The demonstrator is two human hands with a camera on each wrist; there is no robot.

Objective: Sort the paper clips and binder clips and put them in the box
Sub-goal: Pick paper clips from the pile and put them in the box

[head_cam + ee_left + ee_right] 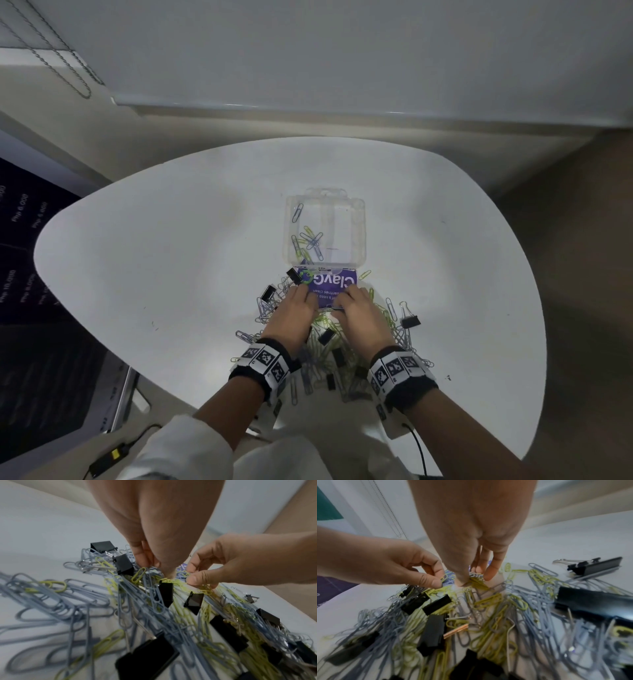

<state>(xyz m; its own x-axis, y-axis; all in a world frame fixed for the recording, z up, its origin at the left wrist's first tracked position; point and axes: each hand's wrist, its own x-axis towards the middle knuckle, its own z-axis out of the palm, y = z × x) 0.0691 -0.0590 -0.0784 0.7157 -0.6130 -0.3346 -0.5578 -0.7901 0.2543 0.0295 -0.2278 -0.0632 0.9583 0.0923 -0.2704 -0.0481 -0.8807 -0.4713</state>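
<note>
Fingertips (489, 573) of my right hand (359, 313) pinch grey paper clips (476, 574); my left hand (294, 313) pinches a yellow-green paper clip (444, 576). Both work at the clip pile (329, 356), just before the clear box (325, 233) holding a few clips.

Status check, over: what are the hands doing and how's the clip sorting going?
Left hand and right hand both pinching paper clips from pile. Clear box open, few paper clips inside. Black binder clips tangled in the pile.
</note>
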